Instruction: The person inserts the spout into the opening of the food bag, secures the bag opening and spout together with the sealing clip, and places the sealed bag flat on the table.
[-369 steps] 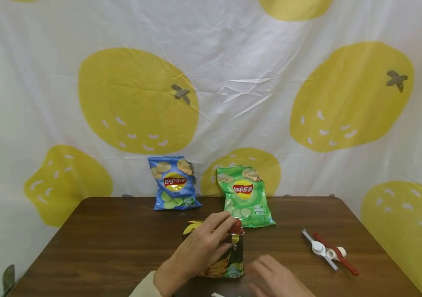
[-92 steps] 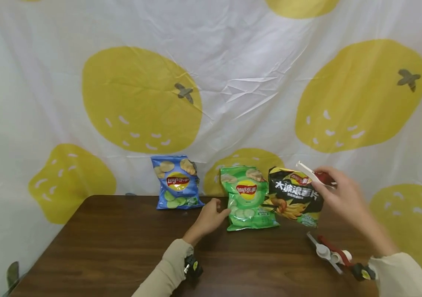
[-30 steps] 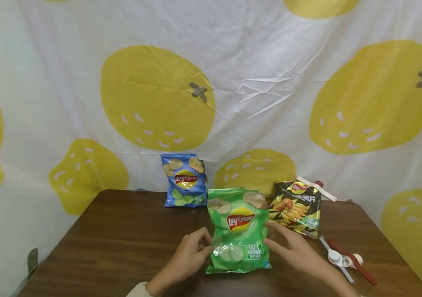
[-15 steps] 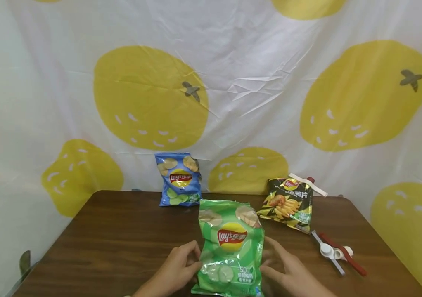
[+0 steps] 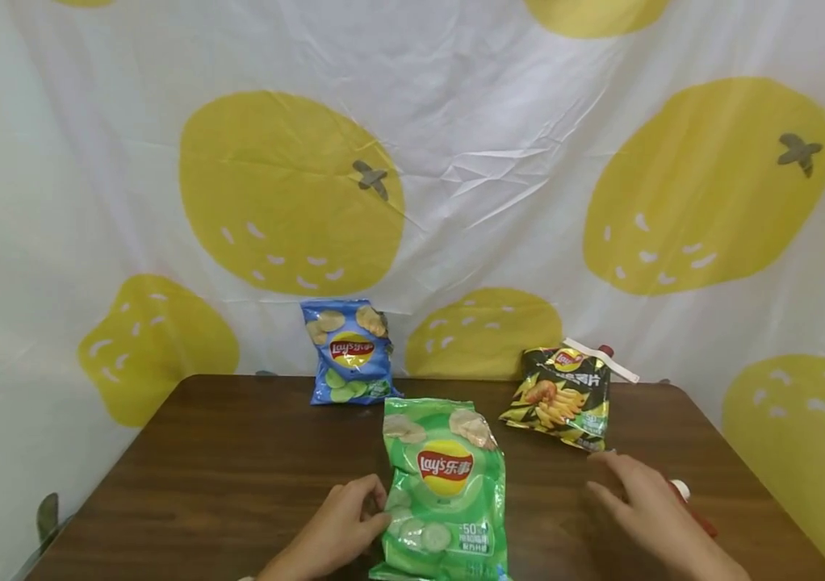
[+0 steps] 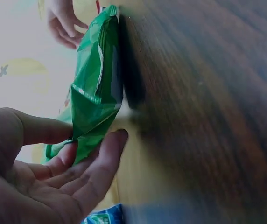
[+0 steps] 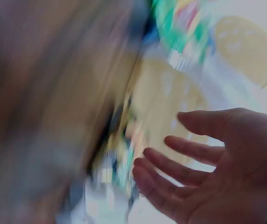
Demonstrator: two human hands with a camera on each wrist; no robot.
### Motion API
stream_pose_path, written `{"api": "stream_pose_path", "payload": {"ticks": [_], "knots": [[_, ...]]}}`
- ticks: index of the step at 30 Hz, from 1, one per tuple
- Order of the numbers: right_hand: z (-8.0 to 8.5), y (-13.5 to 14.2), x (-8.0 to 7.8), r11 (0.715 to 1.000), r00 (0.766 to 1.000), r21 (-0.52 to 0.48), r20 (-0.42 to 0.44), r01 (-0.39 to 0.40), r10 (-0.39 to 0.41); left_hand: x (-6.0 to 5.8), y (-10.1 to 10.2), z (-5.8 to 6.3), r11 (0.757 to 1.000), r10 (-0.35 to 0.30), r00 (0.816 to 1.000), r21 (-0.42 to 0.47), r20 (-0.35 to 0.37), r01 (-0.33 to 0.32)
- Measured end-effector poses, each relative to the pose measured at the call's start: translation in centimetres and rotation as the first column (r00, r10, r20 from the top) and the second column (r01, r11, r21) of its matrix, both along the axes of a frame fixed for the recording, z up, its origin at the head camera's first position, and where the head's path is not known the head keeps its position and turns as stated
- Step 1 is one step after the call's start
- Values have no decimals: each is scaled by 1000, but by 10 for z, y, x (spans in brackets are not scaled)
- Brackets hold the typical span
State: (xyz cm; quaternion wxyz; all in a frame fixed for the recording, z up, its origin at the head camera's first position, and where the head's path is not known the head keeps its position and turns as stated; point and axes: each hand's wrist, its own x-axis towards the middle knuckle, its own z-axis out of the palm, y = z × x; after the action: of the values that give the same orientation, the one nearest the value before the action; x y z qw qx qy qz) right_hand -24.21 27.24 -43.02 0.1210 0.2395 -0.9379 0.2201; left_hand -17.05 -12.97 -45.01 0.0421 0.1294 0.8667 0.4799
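Observation:
A green bag of Lay's chips (image 5: pixel 449 504) lies near the front of the table, its printed face up. My left hand (image 5: pixel 340 520) pinches its left side; in the left wrist view the thumb and fingers (image 6: pixel 49 133) close on the crinkled green edge. Apart from the bag, my right hand (image 5: pixel 648 512) is over the table at the right, fingers extended and holding nothing. Beneath and beside it a red bag clip (image 5: pixel 699 516) with a white spout cap (image 5: pixel 681 488) shows partly; the hand hides the rest. The right wrist view is blurred around the spread fingers (image 7: pixel 185 147).
A blue chip bag (image 5: pixel 350 355) stands at the back, against the lemon-print cloth (image 5: pixel 289 194). At the back right leans a black chip bag (image 5: pixel 561 403), its top clamped by a white clip (image 5: pixel 601 360) with a red cap. The brown table (image 5: pixel 224 468) runs beneath them.
The black bag went from the front to the back right, clip on top. The green bag came forward from the back. My right hand has just left it and moved right, over the loose clips.

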Motion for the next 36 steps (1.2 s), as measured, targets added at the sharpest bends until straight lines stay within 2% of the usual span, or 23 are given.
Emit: {"api": "stream_pose_path", "payload": {"ticks": [2,6,8,14,19,24,27,32,36], "knots": [[2,16,-12,996,998,76,-23,54,-52,-1,-1,0,999,7,1000,-42,-27,-9],[1,44,-29,980,991,170,68,100,-113,-2,-4,-1,997,7,999,-81,-35,-10],[-1,52,-34,971,987,215,100,102,-126,-2,-5,-1,996,4,1000,-86,-30,-7],[-7,54,-39,956,987,279,102,89,-122,-3,-7,-5,998,-30,999,-49,29,32],[-13,51,-38,953,985,285,107,100,-136,-4,-8,-9,998,-53,996,-37,73,55],[-17,48,-38,954,991,280,38,112,-128,-5,-10,-9,997,-41,998,-56,37,43],[-19,46,-39,955,991,273,32,118,-132,-5,-11,-10,998,-38,999,-56,10,39],[-19,44,-40,965,995,246,4,93,-97,-7,-12,-13,998,-47,999,-52,7,47],[-15,44,-38,973,994,214,41,86,-97,-7,-13,-13,998,-40,999,-53,18,41]]}}
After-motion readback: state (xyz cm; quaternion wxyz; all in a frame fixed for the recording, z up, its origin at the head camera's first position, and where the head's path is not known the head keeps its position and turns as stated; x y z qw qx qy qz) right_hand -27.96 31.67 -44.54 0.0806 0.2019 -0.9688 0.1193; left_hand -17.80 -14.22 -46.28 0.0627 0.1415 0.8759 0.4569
